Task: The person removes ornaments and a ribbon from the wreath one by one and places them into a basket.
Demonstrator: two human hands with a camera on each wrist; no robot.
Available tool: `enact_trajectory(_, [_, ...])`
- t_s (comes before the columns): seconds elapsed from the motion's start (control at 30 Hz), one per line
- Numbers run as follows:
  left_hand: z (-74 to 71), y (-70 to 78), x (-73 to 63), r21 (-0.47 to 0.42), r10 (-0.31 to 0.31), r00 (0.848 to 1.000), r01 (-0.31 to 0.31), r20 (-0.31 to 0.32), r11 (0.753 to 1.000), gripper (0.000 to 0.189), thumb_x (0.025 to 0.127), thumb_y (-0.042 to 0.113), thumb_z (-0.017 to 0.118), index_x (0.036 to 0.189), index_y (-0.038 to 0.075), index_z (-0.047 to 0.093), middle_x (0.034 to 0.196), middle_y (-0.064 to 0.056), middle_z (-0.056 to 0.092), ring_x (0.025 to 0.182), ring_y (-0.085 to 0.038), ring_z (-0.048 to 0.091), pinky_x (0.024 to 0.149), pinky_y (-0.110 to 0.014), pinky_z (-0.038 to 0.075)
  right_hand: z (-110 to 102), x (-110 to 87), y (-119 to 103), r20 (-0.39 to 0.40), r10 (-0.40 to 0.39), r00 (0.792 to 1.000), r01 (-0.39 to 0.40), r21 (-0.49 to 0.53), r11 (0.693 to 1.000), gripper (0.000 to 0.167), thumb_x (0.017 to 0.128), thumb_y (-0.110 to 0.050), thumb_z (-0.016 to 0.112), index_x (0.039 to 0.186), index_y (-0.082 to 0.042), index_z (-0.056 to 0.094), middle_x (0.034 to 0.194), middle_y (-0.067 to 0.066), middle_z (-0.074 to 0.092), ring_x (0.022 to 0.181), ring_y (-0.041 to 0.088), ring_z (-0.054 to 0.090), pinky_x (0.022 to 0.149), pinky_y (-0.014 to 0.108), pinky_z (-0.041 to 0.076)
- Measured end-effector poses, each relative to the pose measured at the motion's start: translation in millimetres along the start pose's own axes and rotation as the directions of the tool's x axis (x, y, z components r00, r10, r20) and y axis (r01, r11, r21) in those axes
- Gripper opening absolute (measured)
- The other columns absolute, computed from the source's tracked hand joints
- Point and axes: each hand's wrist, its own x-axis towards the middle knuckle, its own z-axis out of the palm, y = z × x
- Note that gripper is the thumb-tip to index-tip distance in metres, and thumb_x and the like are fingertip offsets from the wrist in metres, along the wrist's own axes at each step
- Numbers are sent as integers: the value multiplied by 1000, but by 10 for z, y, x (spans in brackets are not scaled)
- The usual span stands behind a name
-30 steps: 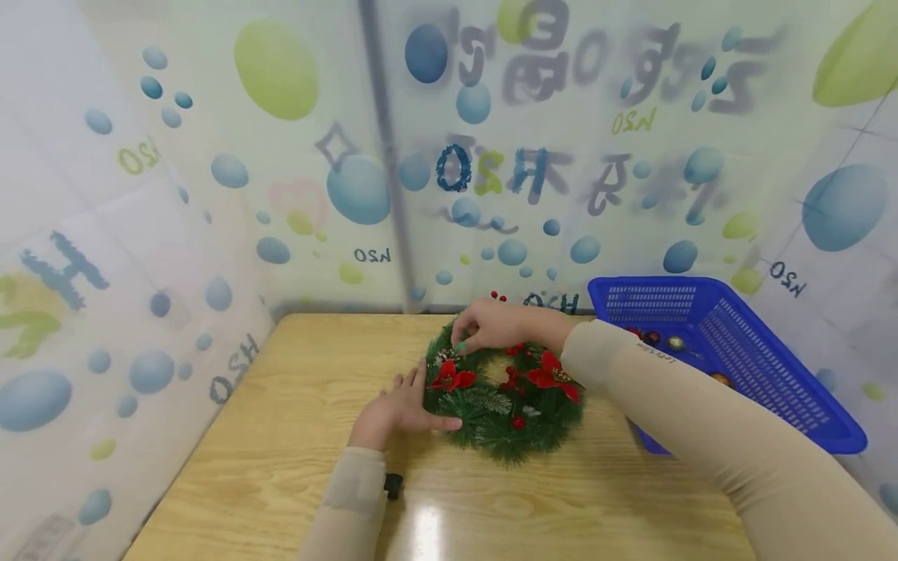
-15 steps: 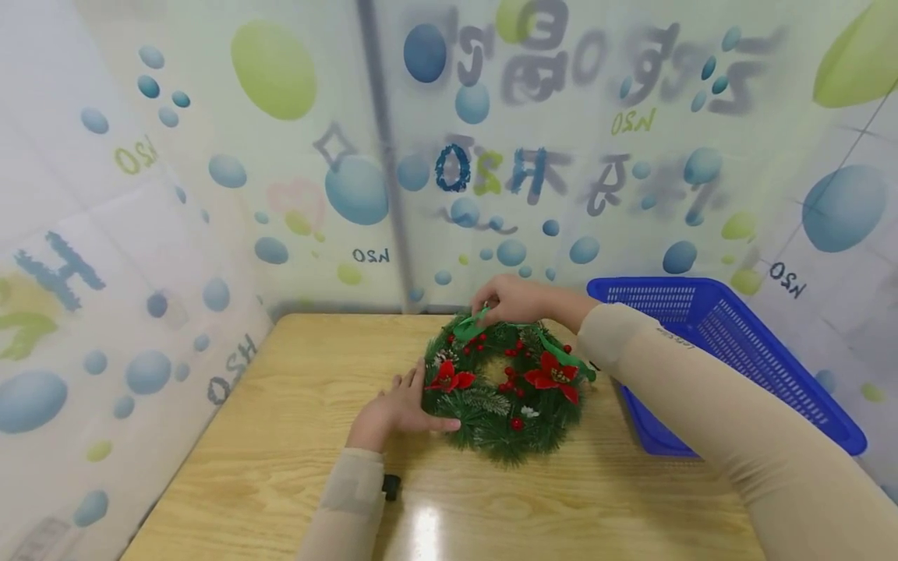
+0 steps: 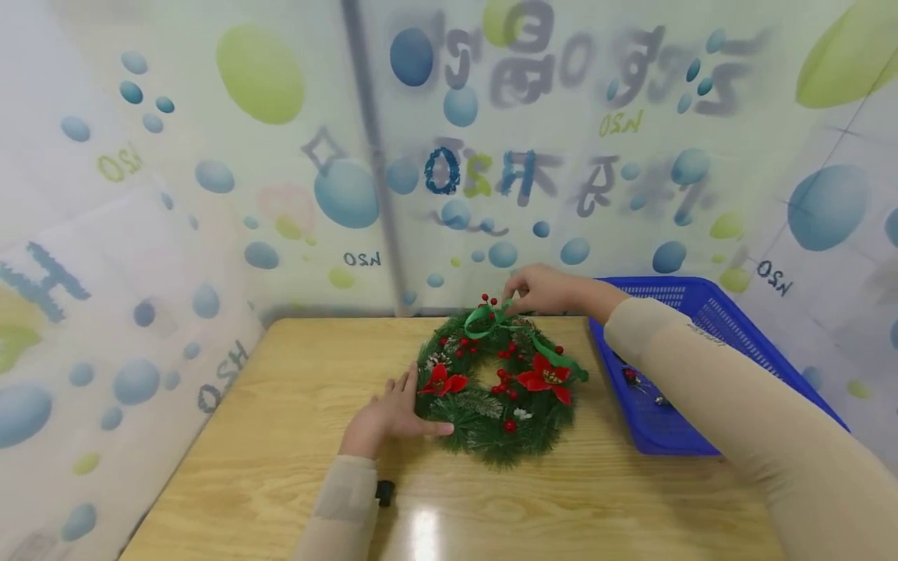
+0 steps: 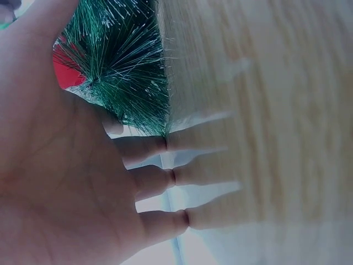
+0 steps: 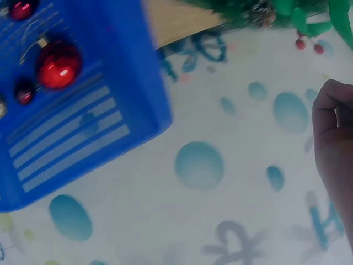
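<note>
A green Christmas wreath (image 3: 477, 407) with frosted tips, red berries and two red poinsettia flowers (image 3: 547, 379) lies on the table in the head view. My left hand (image 3: 393, 414) rests at its left side, thumb over the greenery and fingers spread along the edge. In the left wrist view those straight fingers (image 4: 157, 182) touch the wood. At the wreath's top my right hand (image 3: 542, 289) pinches a green ribbon (image 3: 556, 357), which loops there and trails down to the right. In the right wrist view, only part of the curled right hand (image 5: 335, 132) shows.
To the right of the wreath stands a blue plastic basket (image 3: 640, 436), partly covered by the right forearm. Red baubles (image 5: 59, 65) lie inside it. A patterned curtain (image 3: 435, 234) rises directly behind the wooden table (image 3: 309, 389).
My right hand has moved rightward and slightly up from the wreath's upper left, drawing the green ribbon along. The ribbon loop is now more visible. My left hand has stayed on the wreath.
</note>
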Motion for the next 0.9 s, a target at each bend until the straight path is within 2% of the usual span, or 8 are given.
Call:
enact_trajectory(0.17, [12, -23, 14, -2, 9, 1000, -9, -5, 1000, 143, 77, 80, 78, 173, 12, -4, 179, -20, 14, 165, -51, 10, 129, -74, 15, -145, -138, 165, -37, 26, 999, -25, 17, 1000, 18, 104, -18, 69, 116, -10, 80, 66, -1, 58, 58, 14, 48, 61, 32, 46])
enact_trajectory(0.3, [32, -36, 35, 18, 2, 1000, -2, 16, 1000, 144, 77, 82, 76, 172, 14, -7, 180, -18, 11, 166, -49, 7, 130, -73, 12, -241, -268, 266, -69, 49, 996, -46, 49, 998, 15, 104, -17, 70, 112, -11, 81, 63, -3, 52, 58, 13, 41, 62, 32, 41])
enact_trajectory(0.53, [13, -20, 34, -1, 19, 1000, -19, -2, 1000, 142, 78, 80, 78, 173, 10, -2, 179, -21, 14, 165, -52, 9, 128, -76, 13, -356, -457, 402, -111, 53, 992, -45, 71, 996, 16, 103, -16, 70, 110, -8, 82, 62, -2, 48, 56, 12, 38, 63, 34, 39])
enact_trajectory(0.9, [-11, -2, -13, -16, 19, 1000, -19, 2, 1000, 146, 74, 83, 78, 173, 11, -3, 179, -22, 13, 165, -52, 8, 129, -75, 10, -468, -720, 575, -115, 136, 984, -129, 64, 990, 16, 104, -17, 68, 111, -10, 82, 62, -2, 51, 56, 12, 36, 63, 34, 40])
